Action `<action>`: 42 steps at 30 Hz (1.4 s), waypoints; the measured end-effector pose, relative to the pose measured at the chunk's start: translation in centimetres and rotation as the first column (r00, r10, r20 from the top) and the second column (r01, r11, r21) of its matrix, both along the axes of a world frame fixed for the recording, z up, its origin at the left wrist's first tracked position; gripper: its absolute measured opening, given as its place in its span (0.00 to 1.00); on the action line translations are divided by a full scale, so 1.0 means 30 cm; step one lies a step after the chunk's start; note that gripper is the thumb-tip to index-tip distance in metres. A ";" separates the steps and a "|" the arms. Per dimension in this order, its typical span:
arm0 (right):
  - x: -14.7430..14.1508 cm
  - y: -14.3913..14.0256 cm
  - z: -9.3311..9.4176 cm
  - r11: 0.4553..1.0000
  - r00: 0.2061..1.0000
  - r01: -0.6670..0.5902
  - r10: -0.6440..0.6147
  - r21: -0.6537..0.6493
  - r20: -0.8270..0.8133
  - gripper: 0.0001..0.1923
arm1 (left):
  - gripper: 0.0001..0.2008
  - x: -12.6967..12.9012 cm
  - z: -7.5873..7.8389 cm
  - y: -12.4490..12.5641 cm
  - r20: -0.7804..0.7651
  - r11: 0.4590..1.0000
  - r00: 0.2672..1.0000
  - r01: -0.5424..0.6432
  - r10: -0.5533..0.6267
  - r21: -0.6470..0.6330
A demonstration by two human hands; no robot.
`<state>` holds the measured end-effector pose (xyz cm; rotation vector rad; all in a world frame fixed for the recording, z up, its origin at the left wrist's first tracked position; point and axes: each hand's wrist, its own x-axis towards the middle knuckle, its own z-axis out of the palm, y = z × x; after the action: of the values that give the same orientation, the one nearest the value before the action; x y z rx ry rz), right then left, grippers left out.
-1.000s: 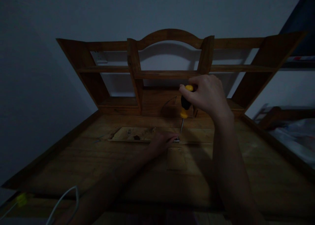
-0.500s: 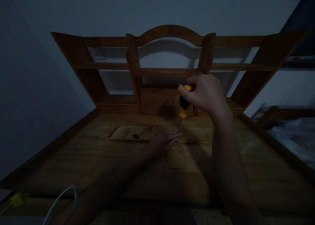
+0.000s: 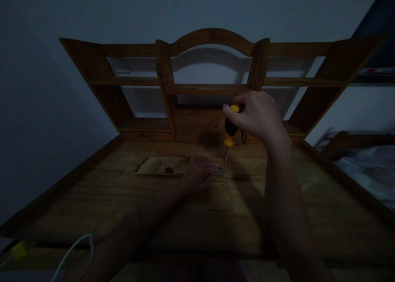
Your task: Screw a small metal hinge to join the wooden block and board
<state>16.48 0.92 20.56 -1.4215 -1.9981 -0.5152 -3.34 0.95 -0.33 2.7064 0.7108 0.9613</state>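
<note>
My right hand [image 3: 257, 113] is wrapped round the black and yellow handle of a screwdriver [image 3: 228, 139], which points down with its shaft nearly upright. The shaft's lower end is beside a small shiny metal piece [image 3: 221, 172] on the wooden desktop; whether the tip touches it I cannot tell. My left hand [image 3: 202, 175] lies low on the wood, its fingers together and their tips on the metal piece, partly hiding it. Just in front is a small square wooden flap [image 3: 219, 195] with small marks or holes along its far edge.
A long pale recess [image 3: 151, 165] with a dark hole runs left of my left hand. Thin metal bits [image 3: 121, 172] lie farther left. The wooden shelf unit [image 3: 210, 89] rises behind against the wall. A white cable [image 3: 72, 249] loops at the front left. The light is dim.
My left hand has drawn slightly to the left, so more of the metal piece shows by its fingertips. My right hand keeps its grip on the screwdriver, and the view has shifted a little.
</note>
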 end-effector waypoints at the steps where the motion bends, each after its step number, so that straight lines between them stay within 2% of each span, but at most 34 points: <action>1: -0.002 0.001 -0.001 1.000 1.000 0.004 -0.004 -0.010 0.011 0.18 | 0.17 -0.001 0.000 0.000 -0.030 1.000 1.000 -0.008 0.009 0.003; 7: -0.007 0.007 -0.006 0.999 0.998 0.006 -0.003 -0.050 0.057 0.21 | 0.21 0.004 0.006 -0.008 -0.157 1.000 0.988 0.001 -0.002 -0.003; 17: -0.003 0.011 -0.009 0.998 0.999 0.008 -0.005 -0.054 0.054 0.21 | 0.21 0.007 -0.019 0.009 -0.115 0.999 0.993 0.024 -0.020 0.025; 27: -0.005 0.007 -0.004 0.997 0.998 0.014 -0.009 -0.073 0.064 0.21 | 0.20 0.011 -0.008 0.003 -0.101 0.999 0.995 0.028 -0.026 0.024; 36: -0.007 0.008 -0.005 0.997 0.997 0.016 -0.011 -0.074 0.072 0.20 | 0.20 0.009 -0.022 0.014 -0.114 0.999 0.993 0.029 -0.025 0.030; 42: -0.005 0.006 -0.003 0.998 0.998 0.017 -0.012 -0.062 0.066 0.21 | 0.21 0.014 -0.005 0.005 -0.122 1.000 0.992 0.019 -0.018 0.010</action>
<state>16.34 1.11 20.47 -1.4751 -2.0735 -0.5161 -2.92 1.08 -0.50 2.7960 0.7025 0.8036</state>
